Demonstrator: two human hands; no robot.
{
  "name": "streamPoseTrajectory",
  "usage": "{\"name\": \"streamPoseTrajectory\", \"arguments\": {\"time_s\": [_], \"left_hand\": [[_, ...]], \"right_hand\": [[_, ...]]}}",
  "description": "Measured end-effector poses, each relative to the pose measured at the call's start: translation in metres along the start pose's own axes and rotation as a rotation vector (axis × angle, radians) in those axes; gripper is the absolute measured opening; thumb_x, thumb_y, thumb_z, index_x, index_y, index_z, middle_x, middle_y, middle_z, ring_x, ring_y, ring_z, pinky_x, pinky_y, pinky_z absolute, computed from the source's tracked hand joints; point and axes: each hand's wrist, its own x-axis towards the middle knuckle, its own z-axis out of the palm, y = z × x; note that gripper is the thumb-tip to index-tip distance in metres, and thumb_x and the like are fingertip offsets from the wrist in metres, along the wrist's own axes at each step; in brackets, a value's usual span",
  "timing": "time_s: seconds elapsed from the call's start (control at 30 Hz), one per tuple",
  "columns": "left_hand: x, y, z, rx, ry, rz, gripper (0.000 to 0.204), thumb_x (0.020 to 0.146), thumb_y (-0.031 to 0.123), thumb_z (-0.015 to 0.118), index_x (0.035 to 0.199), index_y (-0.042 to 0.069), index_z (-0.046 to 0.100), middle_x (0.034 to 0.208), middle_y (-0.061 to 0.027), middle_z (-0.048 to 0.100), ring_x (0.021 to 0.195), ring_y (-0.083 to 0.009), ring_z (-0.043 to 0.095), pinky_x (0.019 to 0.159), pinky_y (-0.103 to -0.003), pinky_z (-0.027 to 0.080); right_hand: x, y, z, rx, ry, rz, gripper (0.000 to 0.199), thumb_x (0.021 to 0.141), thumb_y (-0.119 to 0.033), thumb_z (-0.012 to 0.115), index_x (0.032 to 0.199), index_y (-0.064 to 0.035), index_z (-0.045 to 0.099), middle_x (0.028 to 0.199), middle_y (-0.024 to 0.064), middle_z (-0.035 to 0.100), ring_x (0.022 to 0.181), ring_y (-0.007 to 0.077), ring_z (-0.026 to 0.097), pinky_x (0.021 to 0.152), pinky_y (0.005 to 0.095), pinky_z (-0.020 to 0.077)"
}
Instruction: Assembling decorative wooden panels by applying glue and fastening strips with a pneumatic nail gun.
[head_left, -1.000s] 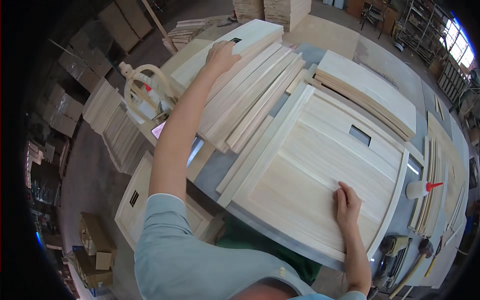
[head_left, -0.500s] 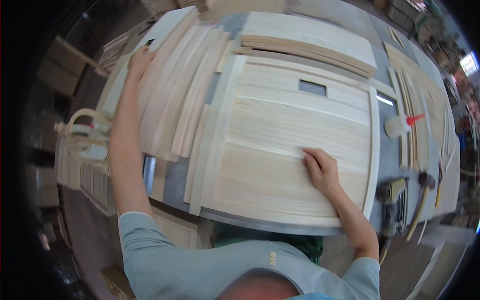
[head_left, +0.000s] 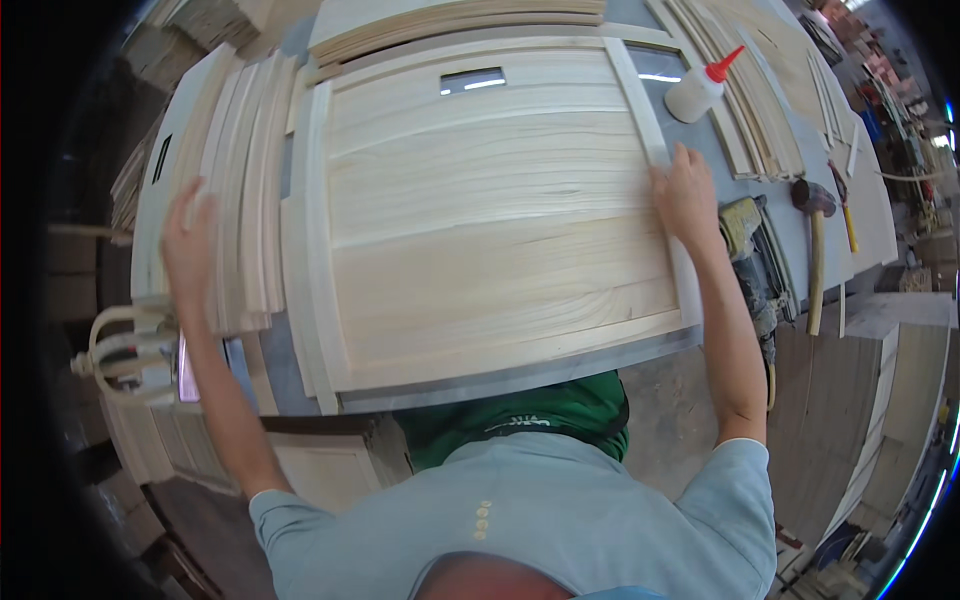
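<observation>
A pale wooden panel [head_left: 480, 170] with framing strips along its sides lies flat before me, a small rectangular cut-out near its far edge. At its right side, my right hand [head_left: 688, 197] is closed over the framing strip [head_left: 640, 115], thumb on the inner side and fingers toward the outer side. My left hand [head_left: 190, 240] is smeared by motion, but its fingers look spread and hold nothing. It hovers over the left boards, between a white slotted board [head_left: 168, 130] and a row of long wooden strips [head_left: 245, 180]. Whether it touches them I cannot tell.
Stacked boards [head_left: 450, 22] lie beyond the panel. To the right are a red-tipped glue bottle [head_left: 693, 97], a nail gun [head_left: 760, 245], a hammer [head_left: 815, 230] and more strips [head_left: 745, 100]. A cream-coloured looped frame [head_left: 125, 350] stands at the table's left edge.
My left hand has let go of the white slotted board and drawn back toward me. The right hand has shifted from above the panel's middle to its right framing strip. The view has swung.
</observation>
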Motion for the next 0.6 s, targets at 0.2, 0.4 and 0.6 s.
{"name": "streamPoseTrajectory", "arguments": {"time_s": [0.2,0.4,0.6], "left_hand": [[-0.143,0.082,0.022,-0.266,-0.114,-0.026,0.032,0.08,0.007,0.065,0.111,0.001,0.061,0.113,-0.0153,0.062,0.106,-0.0284,0.058,0.095,-0.035,0.043],[-0.204,0.101,0.025,-0.415,-0.019,-0.094,0.033,0.08,0.01,0.065,0.112,0.003,0.059,0.116,-0.0148,0.059,0.11,-0.0313,0.055,0.094,-0.037,0.043],[-0.198,0.091,0.04,-0.386,0.054,-0.097,0.044,0.082,0.015,0.064,0.121,0.0,0.051,0.122,-0.019,0.054,0.115,-0.0327,0.05,0.097,-0.038,0.04]], "right_hand": [[0.011,0.02,0.011,-0.099,-0.396,0.094,0.036,0.078,-0.028,0.058,0.085,0.007,0.062,0.087,0.0298,0.061,0.085,0.0447,0.059,0.078,0.0486,0.0482],[0.022,0.039,0.01,0.161,-0.259,0.245,0.031,0.074,-0.027,0.058,0.081,0.0023,0.062,0.067,0.0147,0.06,0.064,0.0252,0.06,0.061,0.0386,0.0467],[0.047,0.034,-0.027,0.46,-0.277,0.266,0.035,0.077,-0.022,0.059,0.099,0.0058,0.059,0.077,0.0069,0.06,0.066,0.0159,0.051,0.062,0.0313,0.0412]]}}
